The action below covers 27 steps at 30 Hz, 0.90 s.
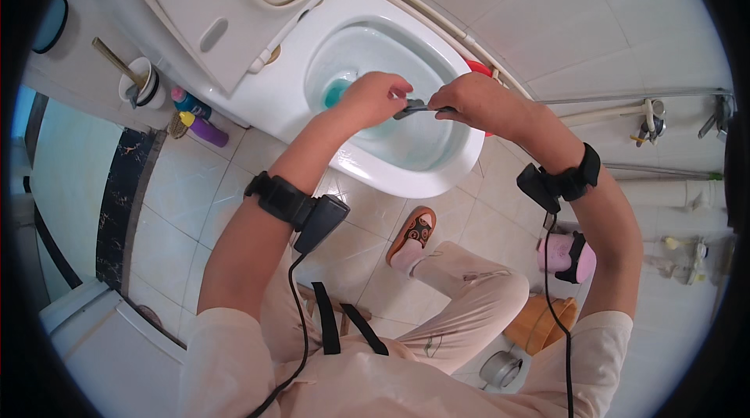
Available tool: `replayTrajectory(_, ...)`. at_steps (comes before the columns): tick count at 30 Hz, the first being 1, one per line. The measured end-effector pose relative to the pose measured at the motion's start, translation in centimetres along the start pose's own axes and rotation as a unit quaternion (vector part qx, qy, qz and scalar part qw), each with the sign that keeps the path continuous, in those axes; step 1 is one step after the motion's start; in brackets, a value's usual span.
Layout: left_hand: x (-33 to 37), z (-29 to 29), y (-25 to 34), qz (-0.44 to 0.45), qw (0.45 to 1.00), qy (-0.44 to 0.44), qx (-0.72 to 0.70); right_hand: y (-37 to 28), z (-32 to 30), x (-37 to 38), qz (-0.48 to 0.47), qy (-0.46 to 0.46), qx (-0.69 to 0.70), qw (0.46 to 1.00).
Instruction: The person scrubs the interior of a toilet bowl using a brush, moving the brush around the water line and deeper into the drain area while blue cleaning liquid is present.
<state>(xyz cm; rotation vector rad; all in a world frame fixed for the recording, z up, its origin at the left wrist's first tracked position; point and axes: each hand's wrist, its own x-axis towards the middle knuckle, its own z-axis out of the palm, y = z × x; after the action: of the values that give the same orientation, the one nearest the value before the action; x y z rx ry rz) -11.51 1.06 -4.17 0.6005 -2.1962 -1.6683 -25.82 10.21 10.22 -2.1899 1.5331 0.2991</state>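
Where the tiled wall [555, 19] meets the pale tiled floor [172, 223], a white ceramic toilet [437, 183] takes up the upper middle of the view. Raised cover [176, 0] toward upper left; blue-green water [334, 93] in the bowl's deep end.

Orange-brown bucket [539, 324] on the floor at lower right, a pink cylinder with a black band [553, 252] just above it in view, a metal pot [494, 371] below. White brush holder [158, 94] at left, handle slanting out of it. Brown patterned slipper [418, 229] on the wearer's foot, below the toilet's front. Beside the brush holder: purple bottle [207, 131], yellow cap; next to it a blue bottle [197, 108], pink cap.

Both hands over the open bowl, near each other. Right hand [473, 99]: thumb and fingers pinched on one end of a slim grey tool [409, 109]. Left hand [379, 98]: fingers bent, narrow gap, beside the tool's other end; cannot tell whether they grip it. Tool lies roughly level between the hands, above the bowl; exact kind unclear.
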Motion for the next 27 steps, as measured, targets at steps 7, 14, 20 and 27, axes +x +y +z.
replayTrajectory(7,-0.5,-2.8,-1.1,-0.046,0.997,0.052,0.028,-5.1,-0.3,-4.3,-0.021,-0.093,0.036,0.995)
replayTrajectory(14,-1.5,-4.6,-0.6,-0.012,0.956,0.176,0.236,-1.2,1.9,-2.8,-0.011,-0.035,-0.046,0.998)
replayTrajectory(20,-3.6,-8.7,-2.2,-0.026,0.918,0.245,0.310,-3.5,-5.4,-4.8,0.025,-0.035,0.158,0.986)
replayTrajectory(27,-3.4,-8.7,-0.9,-0.046,0.927,0.239,0.285,2.3,-9.8,-2.4,0.188,-0.062,0.246,0.949)
